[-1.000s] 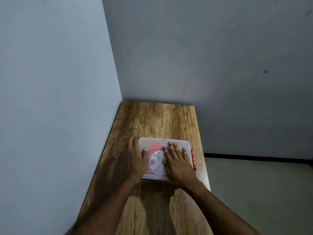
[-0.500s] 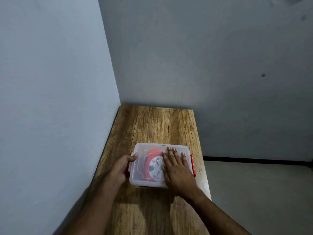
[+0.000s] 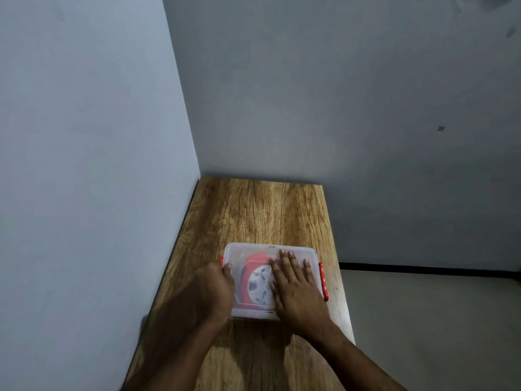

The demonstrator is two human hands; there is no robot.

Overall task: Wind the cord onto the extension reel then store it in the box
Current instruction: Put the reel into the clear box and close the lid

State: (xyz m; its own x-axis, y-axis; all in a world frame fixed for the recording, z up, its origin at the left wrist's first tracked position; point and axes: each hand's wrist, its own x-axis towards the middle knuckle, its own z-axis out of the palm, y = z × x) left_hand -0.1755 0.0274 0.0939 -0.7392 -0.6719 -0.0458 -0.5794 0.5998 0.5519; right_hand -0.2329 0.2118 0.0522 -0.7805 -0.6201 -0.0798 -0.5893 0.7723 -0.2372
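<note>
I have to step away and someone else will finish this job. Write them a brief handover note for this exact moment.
Left hand: curled at the left end of the box, over its red latch; whether it grips is unclear.
Right hand: open, flat on the clear lid, pressing down.
The red and white reel lies inside the box, on the wooden table.
Done: reel stored, lid on.
Left: check both latches; the right latch is untouched, and I cannot tell if either is snapped.

Clear box (image 3: pixel 248 251) — red reel (image 3: pixel 255 261), clips (image 3: pixel 324 280)
</note>
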